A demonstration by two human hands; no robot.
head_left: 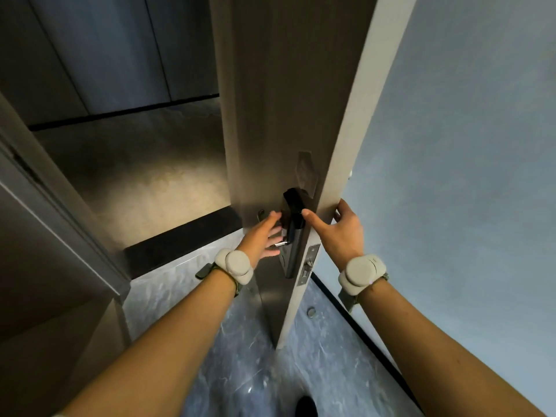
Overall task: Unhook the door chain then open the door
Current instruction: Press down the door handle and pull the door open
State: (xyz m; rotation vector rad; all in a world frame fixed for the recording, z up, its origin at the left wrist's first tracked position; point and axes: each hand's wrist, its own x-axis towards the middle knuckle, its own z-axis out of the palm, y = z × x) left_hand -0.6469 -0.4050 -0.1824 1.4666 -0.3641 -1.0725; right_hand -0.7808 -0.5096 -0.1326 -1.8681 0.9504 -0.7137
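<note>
The grey-brown door (270, 109) stands open, turned edge-on to me, with its pale edge (346, 130) facing me. A black lock body (293, 212) sits on the door's face, a silver lever (281, 243) below it. My left hand (261, 236) lies flat against that face beside the lock, fingers spread over the lever. My right hand (343, 233) clasps the door's edge, thumb near the lock and fingers around the far side. I cannot make out a door chain; only a small metal hook (260, 213) shows left of my left hand.
The door frame (60, 221) rises at the left. Past a black threshold (180, 239) lies a dim corridor floor (135, 170). A blue-grey wall (466, 145) runs close behind the door on the right. A round doorstop (311, 312) sits on the marbled floor.
</note>
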